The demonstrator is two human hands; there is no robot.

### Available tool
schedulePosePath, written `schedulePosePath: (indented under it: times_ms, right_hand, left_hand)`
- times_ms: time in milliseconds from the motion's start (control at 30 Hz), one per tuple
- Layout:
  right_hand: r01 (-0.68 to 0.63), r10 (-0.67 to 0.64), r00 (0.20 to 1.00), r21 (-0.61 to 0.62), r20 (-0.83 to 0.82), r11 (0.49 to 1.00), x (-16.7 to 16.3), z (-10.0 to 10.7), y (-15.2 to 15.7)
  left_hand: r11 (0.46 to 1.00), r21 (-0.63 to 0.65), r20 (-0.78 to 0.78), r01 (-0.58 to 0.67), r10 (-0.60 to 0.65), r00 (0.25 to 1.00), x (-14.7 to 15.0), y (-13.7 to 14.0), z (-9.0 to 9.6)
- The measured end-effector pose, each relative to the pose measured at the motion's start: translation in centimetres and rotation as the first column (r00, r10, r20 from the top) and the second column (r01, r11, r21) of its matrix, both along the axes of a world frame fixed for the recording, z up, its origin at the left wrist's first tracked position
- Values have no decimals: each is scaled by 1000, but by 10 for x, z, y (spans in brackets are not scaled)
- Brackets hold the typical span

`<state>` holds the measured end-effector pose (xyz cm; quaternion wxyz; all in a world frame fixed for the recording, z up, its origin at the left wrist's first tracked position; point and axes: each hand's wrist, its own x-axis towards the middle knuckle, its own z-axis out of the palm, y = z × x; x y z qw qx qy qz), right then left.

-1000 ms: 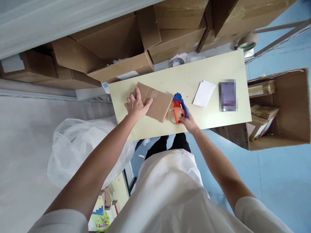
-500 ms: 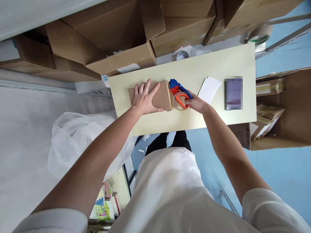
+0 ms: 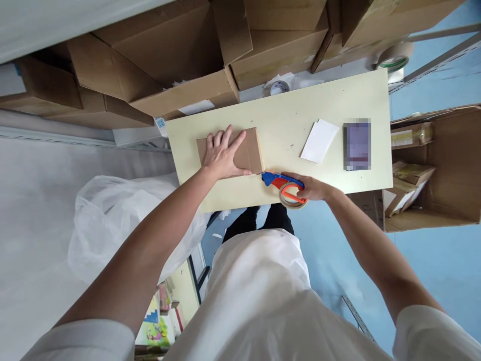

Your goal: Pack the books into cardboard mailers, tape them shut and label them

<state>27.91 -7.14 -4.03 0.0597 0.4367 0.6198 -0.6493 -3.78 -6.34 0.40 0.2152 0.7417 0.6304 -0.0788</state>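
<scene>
A small brown cardboard box (image 3: 249,153) lies on the cream tabletop (image 3: 274,118). My left hand (image 3: 221,154) rests flat over it with the fingers spread, pressing on its top. In my right hand (image 3: 310,188) is a blue and orange tape dispenser (image 3: 278,181) loaded with a roll of tape. Its blue head is at the box's near right corner, and the roll hangs by the table's front edge. My right fingers are wrapped round the handle.
White paper slips (image 3: 320,141) and a pixelated purple item (image 3: 357,144) lie to the right. Large open cartons (image 3: 188,93) line the back, with a tape roll (image 3: 279,87) before them. Another carton (image 3: 451,165) stands at right. Translucent plastic (image 3: 112,220) bulges at left.
My right hand has brought the tape dispenser down along the box's right end, toward the table's front edge. The left hand has stayed on the box.
</scene>
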Motion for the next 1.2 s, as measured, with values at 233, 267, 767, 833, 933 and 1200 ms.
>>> schedulePosePath:
  times_ms: [233, 267, 767, 833, 933, 1200]
  right_hand:
    - [-176, 179, 984, 182, 5, 967, -23, 6, 10]
    - [-147, 150, 989, 192, 1, 970, -22, 14, 5]
    - [208, -112, 967, 460, -229, 863, 6, 117, -31]
    - [157, -53, 979, 568, -196, 808, -4, 130, -27]
    - [120, -9, 987, 705, -159, 699, -23, 154, -19]
    - [270, -151, 961, 908, -232, 321, -64, 216, 5]
  left_hand:
    - [1000, 6, 31, 6, -6, 999, -3, 0, -4]
    - [1000, 14, 42, 11, -12, 999, -4, 0, -5]
    - [910, 159, 148, -383, 361, 921, -37, -95, -4]
    - [914, 113, 176, -390, 368, 913, -35, -99, -7]
    - [921, 84, 207, -380, 357, 911, -34, -101, -11]
    - [936, 65, 245, -346, 321, 915, -41, -106, -11]
